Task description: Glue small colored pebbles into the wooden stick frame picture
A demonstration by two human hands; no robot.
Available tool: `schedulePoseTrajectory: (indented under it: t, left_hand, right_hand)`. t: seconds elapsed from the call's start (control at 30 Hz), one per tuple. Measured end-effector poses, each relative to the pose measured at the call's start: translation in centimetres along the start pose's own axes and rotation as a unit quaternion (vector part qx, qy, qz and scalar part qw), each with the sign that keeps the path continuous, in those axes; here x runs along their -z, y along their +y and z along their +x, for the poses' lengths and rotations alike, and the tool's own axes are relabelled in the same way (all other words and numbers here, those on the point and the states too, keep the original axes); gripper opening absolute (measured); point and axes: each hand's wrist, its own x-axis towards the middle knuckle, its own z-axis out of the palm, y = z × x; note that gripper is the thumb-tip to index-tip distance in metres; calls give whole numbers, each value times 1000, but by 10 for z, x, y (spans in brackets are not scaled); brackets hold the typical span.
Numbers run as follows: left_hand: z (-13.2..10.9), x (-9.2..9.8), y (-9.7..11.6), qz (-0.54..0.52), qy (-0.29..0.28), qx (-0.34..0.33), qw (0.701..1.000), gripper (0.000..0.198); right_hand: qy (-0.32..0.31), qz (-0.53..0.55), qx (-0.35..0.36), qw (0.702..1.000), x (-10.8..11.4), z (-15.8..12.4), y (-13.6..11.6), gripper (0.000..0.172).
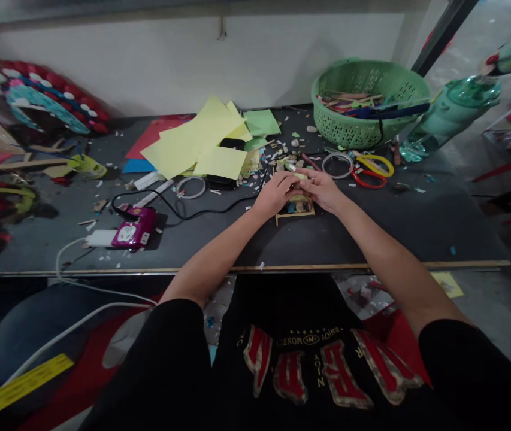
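My left hand (277,193) and my right hand (321,188) meet over the desk, fingers bent and closed together. Between the fingertips is something small, mostly hidden by the fingers. Right under them lies a small craft piece with a light wooden stick frame (298,214), its inside filled with bluish and tan bits. Whether the fingers touch that frame I cannot tell. Just beyond the hands, small pebbles (295,143) and paper scraps are scattered.
Yellow paper sheets (192,140) lie over a black object at the back. A green basket (358,129) holds sticks and tools. Scissors (369,178), a tape ring (338,165) and a green bottle (444,117) stand rightward. A purple power adapter (135,228) with cables lies left.
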Motion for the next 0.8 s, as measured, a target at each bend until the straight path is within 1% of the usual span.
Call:
schedulePoseTrajectory:
  t: [0.1,0.17,0.23,0.33,0.53,0.67,0.8]
  left_hand:
    - [0,4,-1,24,17,13,999,29]
    - [1,6,1,39,47,22,998,30]
    - [3,7,3,49,78,15,996,28]
    - [5,9,6,55,101,-3,993,21]
    - [5,7,9,34,112,21,993,15]
    - [5,6,7,6,136,13,991,11]
    - [5,8,6,0,112,29,993,11]
  right_hand:
    - [-14,14,-1,1000,-4,-2,-3,58]
    - [-14,26,17,999,-6,-3,-5,55]
    - [-8,37,36,999,-6,-3,-6,55]
    - [1,30,45,999,-3,-2,-5,61]
    - [17,17,35,999,0,-1,-4,73]
    - [15,23,32,999,-3,-3,-5,76]
    - [25,13,26,999,-6,-3,-4,79]
